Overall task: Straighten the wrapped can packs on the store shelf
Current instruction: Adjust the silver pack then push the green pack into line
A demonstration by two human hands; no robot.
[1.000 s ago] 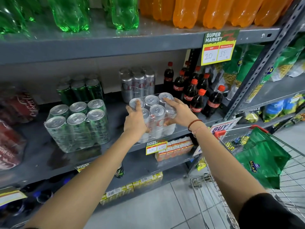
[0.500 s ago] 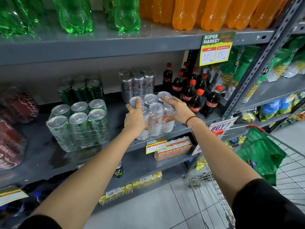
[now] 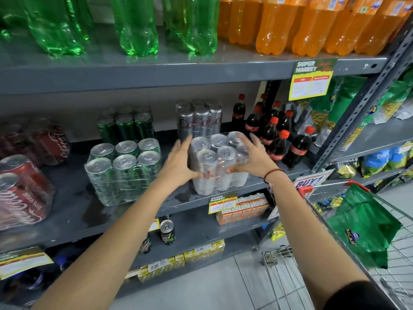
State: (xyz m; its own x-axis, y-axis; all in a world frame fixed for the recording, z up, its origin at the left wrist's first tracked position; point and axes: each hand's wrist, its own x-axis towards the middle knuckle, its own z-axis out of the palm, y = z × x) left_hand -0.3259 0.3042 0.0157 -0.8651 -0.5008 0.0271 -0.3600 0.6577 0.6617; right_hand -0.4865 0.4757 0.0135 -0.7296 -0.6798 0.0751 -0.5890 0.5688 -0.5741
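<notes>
A shrink-wrapped silver can pack (image 3: 214,166) stands near the front edge of the middle grey shelf (image 3: 73,211). My left hand (image 3: 178,163) presses flat against its left side with the thumb at the front. On the right side my right hand (image 3: 252,157) clasps the pack, fingers over the far top corner. A green can pack (image 3: 123,175) stands to its left, slightly askew. Behind them stand a second silver pack (image 3: 199,119) and a second green pack (image 3: 125,126). Red can packs (image 3: 22,191) lie at the far left.
Small cola bottles (image 3: 277,139) stand close to the right of the silver pack. Large green and orange bottles fill the shelf above. A wire cart (image 3: 279,271) holding a green bag (image 3: 362,227) is at the lower right. A yellow price tag (image 3: 222,203) hangs below the pack.
Both hands have slid from the top of the silver pack down onto its sides. The pack has stayed at the shelf front between them.
</notes>
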